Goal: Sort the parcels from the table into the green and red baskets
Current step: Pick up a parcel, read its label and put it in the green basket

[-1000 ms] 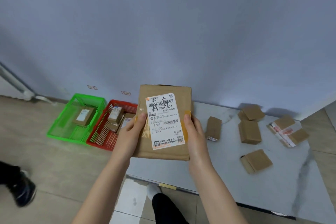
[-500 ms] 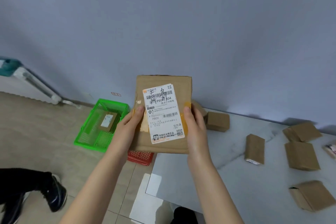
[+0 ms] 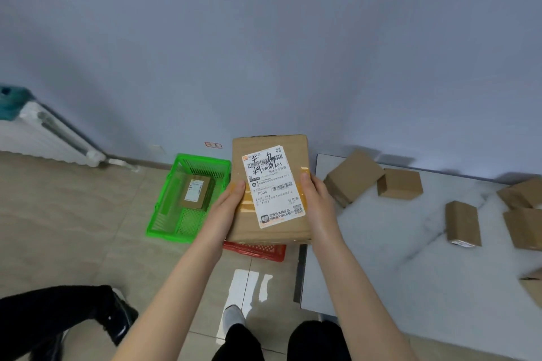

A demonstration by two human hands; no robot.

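Parcel in hand: a flat brown cardboard parcel with a white printed shipping label [image 3: 272,184], black handwriting across the label's top, glossy tape under its left margin. Left hand [image 3: 227,211] grips the left long side and right hand [image 3: 318,202] grips the right long side. Both thumbs lie flat on the top face; the fingers underneath are hidden.

It hangs in the air just off the left edge of the white marble-veined tabletop [image 3: 396,258], above the red plastic lattice basket [image 3: 258,250]. Only the near rim of that basket shows below the parcel.

The green plastic lattice basket [image 3: 202,167] sits on the beige tiled floor [image 3: 73,228], touching or just beside the red one; I cannot tell which. It holds one small brown labelled box [image 3: 196,192] near its far wall, with bare mesh in its near half. Open floor lies left of the baskets.

Six small brown cardboard boxes remain on the tabletop: two [image 3: 353,176] [image 3: 400,184] by the far left corner, one [image 3: 463,223] mid-surface, and three [image 3: 522,193] [image 3: 525,228] [image 3: 532,287] at the right edge.

The held parcel's label faces up, its long axis running from the person toward the wall and its top tipped slightly left.
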